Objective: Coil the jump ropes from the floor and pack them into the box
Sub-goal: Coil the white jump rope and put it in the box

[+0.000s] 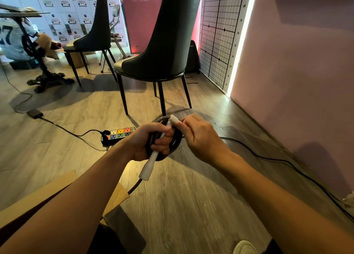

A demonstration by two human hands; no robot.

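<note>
A black jump rope [177, 140], wound into a coil, is held in the air above the wooden floor [191, 196], in front of the near chair [162, 52]. The coil is gripped by the left hand [148, 142], whose fingers are curled tightly round the bundled loops and round one white handle [151, 163]. This handle is clamped against the coil and sticks out downward from the fist, with a short stretch of black rope trailing from its lower end toward the cardboard box [47, 194]. The second white handle [174, 119] is pinched at the top of the coil by the right hand [201, 136], between the thumb and forefinger; the other fingers are loosely curled beside them. The two hands are held close together at the coil.

The cardboard box is seen at the lower left, largely covered by the left forearm; one flap is folded outward onto the floor, and its inside cannot be made out.

A power strip [119, 134] with coloured sockets is laid on the floor just beyond the left hand, and a black cable [287, 162] is run along the floor on the right, beside the pink wall [297, 71]. A grid board [220, 33] is stood against that wall behind the near chair. Farther back on the left, a second chair [95, 33] and a black table base [46, 77] are seen — and, at the far left edge, another person in a numbered jersey [11, 39]. A pale shoe [245, 248] is visible at the bottom edge.
</note>
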